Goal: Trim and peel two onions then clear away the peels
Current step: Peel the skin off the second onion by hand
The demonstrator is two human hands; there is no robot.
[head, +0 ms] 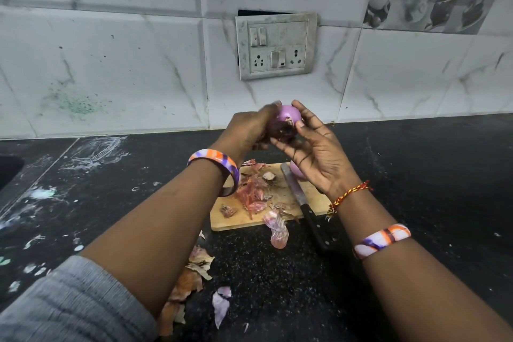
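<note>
onion: round purple half-peeled onion (287,119) held up above wooden cutting board (277,197)
left hand (249,130): fingers curled round onion's left side
right hand (313,153): fingers pinch dark skin on onion's near lower side; peel pulls toward right hand
onion 2: peeled, on board behind right hand

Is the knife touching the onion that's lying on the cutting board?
Cannot tell. In the head view the right hand covers most of the onion on the board, hiding where it meets the knife blade.
</note>
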